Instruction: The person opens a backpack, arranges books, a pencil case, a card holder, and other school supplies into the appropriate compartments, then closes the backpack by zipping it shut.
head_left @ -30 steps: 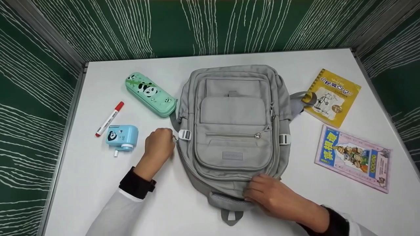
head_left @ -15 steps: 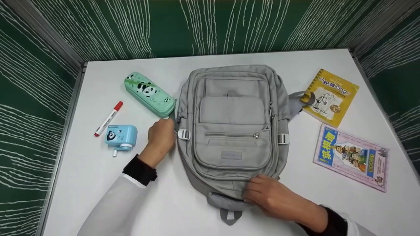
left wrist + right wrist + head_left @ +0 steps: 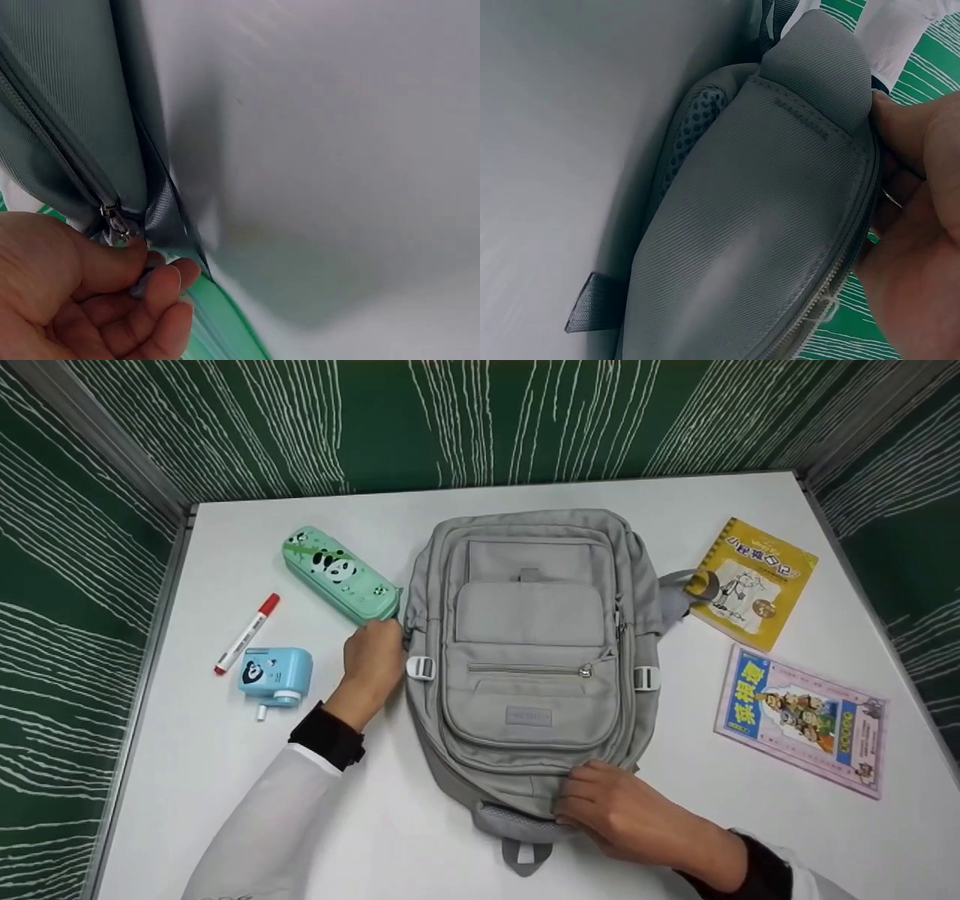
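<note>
A grey backpack (image 3: 532, 660) lies front side up in the middle of the table, its handle end towards me. At its left side my left hand (image 3: 373, 656) pinches a zipper pull between thumb and curled fingers; the metal slider (image 3: 112, 216) shows just above the thumb in the left wrist view. A mint-green pencil case (image 3: 341, 574) with pandas lies right beyond that hand. My right hand (image 3: 619, 814) grips the fabric edge near the handle end, with the thumb on the rim beside the zipper (image 3: 817, 292) in the right wrist view.
To the left are a red-capped marker (image 3: 247, 634) and a light-blue crank pencil sharpener (image 3: 276, 673). A yellow book (image 3: 757, 585) and a pink comic book (image 3: 802, 724) lie at the right. A backpack strap (image 3: 679, 585) overlaps the yellow book. Green walls (image 3: 390, 427) bound the table.
My left hand has moved away from me along the backpack's left side, up to the pencil case, drawing the zipper pull along. The right hand stays at the same edge.
</note>
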Demonstrator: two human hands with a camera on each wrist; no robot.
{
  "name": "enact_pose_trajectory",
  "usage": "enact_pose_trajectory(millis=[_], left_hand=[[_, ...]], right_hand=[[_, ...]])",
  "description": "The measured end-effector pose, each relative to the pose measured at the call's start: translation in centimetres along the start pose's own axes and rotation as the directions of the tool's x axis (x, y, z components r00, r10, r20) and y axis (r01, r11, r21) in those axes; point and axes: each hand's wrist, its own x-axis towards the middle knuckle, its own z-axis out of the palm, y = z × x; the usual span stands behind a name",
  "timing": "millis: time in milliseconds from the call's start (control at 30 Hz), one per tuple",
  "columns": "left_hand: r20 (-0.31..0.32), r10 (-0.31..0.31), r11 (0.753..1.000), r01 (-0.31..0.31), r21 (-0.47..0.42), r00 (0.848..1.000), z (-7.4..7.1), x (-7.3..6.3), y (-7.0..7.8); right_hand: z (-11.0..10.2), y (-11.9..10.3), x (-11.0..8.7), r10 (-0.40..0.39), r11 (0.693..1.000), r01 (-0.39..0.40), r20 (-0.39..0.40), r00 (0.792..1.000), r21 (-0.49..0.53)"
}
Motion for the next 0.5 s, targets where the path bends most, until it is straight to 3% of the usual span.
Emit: enact_pose_trajectory(millis=[167,233,300,400,433,500], left_hand=[[-0.013,-0.007,1.0,0.007,-0.022,1.0,-0.7,-1.1,-0.1],[-0.067,0.024,1.0,-0.025,-0.006,0.997,-1.3,-1.8,0.3],[-0.158,0.081,0.997,-0.082,-0.003,0.984,-2.0,-2.8,1.1],[-0.282,0.212,0.969,-0.239,-0.065,0.936,-2.8,-4.9,3.1],[-0.302,0.267,0.945,-0.311,-0.105,0.915,-3.0,-5.7,3.9],[-0.319,0.378,0.874,-0.449,-0.188,0.869,-3.2,-7.5,5.6]], right_hand=[[-0.4,-0.1,0.3,0.017,1.0,-0.015,-0.066,0.998,0.023],[-0.7,-0.1,0.5,0.028,0.999,-0.025,-0.102,0.994,0.03],[-1.1,-0.2,0.8,0.035,0.999,-0.031,-0.132,0.991,0.033],[-1.7,-0.3,1.4,0.034,0.999,-0.029,-0.177,0.984,0.033],[-2.0,-0.3,1.7,0.03,0.999,-0.024,-0.192,0.981,0.034],[-2.5,-0.3,2.1,0.015,0.999,-0.008,-0.228,0.974,0.031]])
